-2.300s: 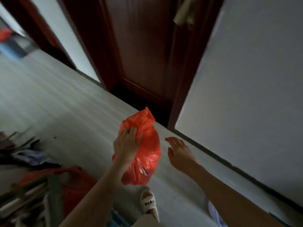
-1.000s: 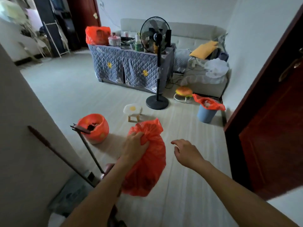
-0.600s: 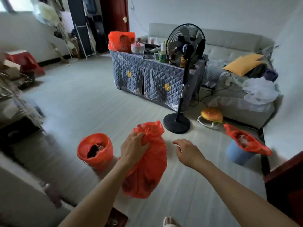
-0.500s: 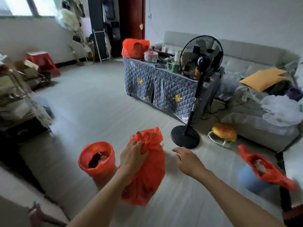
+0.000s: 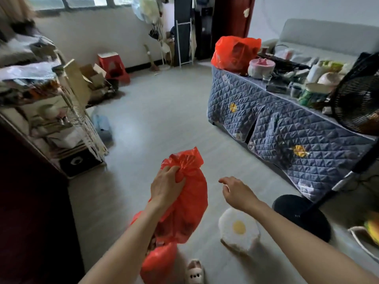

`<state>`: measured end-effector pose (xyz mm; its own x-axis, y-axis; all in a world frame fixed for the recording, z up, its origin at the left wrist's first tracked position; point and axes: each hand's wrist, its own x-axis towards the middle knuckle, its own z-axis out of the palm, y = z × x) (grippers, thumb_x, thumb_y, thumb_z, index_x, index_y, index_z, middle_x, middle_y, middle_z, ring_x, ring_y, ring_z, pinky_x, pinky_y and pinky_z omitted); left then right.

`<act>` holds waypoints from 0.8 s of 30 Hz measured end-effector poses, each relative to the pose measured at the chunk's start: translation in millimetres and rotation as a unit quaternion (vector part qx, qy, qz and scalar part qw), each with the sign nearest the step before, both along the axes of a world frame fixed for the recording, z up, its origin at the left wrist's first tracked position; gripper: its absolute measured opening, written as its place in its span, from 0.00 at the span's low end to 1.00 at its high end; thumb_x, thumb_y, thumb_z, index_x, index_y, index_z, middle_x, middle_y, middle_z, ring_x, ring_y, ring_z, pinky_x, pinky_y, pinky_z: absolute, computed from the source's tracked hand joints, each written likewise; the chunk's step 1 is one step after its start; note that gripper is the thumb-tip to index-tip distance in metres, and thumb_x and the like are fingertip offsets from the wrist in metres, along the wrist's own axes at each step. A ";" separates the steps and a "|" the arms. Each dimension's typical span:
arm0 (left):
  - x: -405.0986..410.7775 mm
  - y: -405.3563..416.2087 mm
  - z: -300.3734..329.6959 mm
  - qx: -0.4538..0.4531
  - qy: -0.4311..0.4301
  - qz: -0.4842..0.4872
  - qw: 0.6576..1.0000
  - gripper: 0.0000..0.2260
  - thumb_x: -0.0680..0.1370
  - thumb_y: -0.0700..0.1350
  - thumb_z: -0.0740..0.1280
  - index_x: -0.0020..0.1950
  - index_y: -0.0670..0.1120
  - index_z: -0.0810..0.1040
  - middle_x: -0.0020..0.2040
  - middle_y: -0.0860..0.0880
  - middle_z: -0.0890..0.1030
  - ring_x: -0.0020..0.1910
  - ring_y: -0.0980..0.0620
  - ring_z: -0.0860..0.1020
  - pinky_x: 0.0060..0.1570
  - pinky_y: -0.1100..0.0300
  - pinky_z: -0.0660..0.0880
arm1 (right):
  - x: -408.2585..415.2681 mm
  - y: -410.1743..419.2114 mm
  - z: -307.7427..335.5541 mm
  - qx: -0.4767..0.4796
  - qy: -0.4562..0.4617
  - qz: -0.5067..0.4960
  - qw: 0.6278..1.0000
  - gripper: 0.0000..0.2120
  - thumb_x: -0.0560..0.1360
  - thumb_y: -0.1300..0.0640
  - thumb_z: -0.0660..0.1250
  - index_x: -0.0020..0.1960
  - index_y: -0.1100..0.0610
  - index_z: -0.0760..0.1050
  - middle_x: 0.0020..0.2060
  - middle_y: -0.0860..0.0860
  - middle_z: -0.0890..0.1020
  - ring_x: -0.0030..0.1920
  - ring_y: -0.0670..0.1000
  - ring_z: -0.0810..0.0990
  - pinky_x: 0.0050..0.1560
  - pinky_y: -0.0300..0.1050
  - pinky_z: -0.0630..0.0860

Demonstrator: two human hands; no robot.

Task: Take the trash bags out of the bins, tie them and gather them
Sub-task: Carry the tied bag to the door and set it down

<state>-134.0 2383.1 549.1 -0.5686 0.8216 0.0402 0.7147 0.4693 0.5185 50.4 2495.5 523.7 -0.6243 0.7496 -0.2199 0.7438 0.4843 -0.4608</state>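
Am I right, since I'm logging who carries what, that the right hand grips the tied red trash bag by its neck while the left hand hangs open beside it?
Not quite: the hands are swapped. In the head view the left hand grips the tied red trash bag by its neck, while the right hand hangs open beside it, holding nothing.

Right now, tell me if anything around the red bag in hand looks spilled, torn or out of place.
Nothing stands out. The left hand grips the red bag by its bunched neck; no tear or spill shows. The right hand hangs free. Below, the red-lined bin sits mostly hidden, so its state cannot be told.
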 end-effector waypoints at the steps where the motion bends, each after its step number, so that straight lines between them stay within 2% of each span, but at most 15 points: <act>1: -19.4 25.7 1.7 -0.001 0.004 -0.006 1.000 0.18 0.75 0.53 0.63 0.64 0.52 0.72 0.61 0.48 0.75 0.61 0.46 0.72 0.56 0.54 0.70 | -19.9 24.4 2.9 -0.001 -0.011 0.005 1.000 0.17 0.78 0.58 0.53 0.66 0.55 0.68 0.64 0.55 0.73 0.63 0.56 0.72 0.64 0.52 0.69; 7: -131.0 177.2 15.0 0.005 -0.014 -0.007 1.000 0.16 0.76 0.53 0.62 0.63 0.52 0.73 0.59 0.49 0.77 0.57 0.46 0.74 0.54 0.52 0.73 | -132.6 169.2 21.2 0.005 -0.021 0.006 1.000 0.18 0.78 0.59 0.52 0.66 0.54 0.68 0.64 0.54 0.73 0.63 0.55 0.72 0.64 0.53 0.69; 11: -204.9 278.4 2.4 0.018 -0.022 -0.010 1.000 0.15 0.75 0.53 0.63 0.61 0.52 0.74 0.58 0.49 0.77 0.56 0.47 0.74 0.52 0.53 0.72 | -207.5 280.5 9.7 0.008 -0.016 0.006 1.000 0.18 0.78 0.59 0.52 0.66 0.54 0.68 0.64 0.54 0.73 0.64 0.56 0.71 0.64 0.53 0.68; 16: -337.1 452.0 -0.9 0.025 -0.004 -0.001 1.000 0.15 0.75 0.52 0.63 0.61 0.52 0.74 0.59 0.49 0.77 0.57 0.47 0.74 0.53 0.54 0.72 | -334.4 459.5 -9.1 0.015 -0.002 0.008 1.000 0.18 0.77 0.59 0.53 0.65 0.55 0.69 0.64 0.55 0.74 0.64 0.56 0.72 0.66 0.52 0.68; 20: -431.9 569.4 23.3 0.033 0.008 0.000 0.999 0.15 0.75 0.52 0.63 0.62 0.53 0.73 0.58 0.49 0.76 0.58 0.47 0.73 0.52 0.54 0.72 | -445.9 588.8 10.5 0.009 0.018 0.011 1.000 0.18 0.77 0.60 0.53 0.65 0.56 0.70 0.63 0.56 0.74 0.64 0.56 0.72 0.65 0.54 0.69; 24: -534.2 665.1 34.3 0.049 0.021 0.046 0.997 0.16 0.75 0.51 0.64 0.63 0.51 0.73 0.58 0.49 0.76 0.58 0.47 0.73 0.52 0.54 0.72 | -571.1 697.5 19.9 0.004 0.025 0.058 0.998 0.18 0.76 0.60 0.54 0.64 0.56 0.70 0.63 0.56 0.75 0.63 0.57 0.73 0.65 0.55 0.69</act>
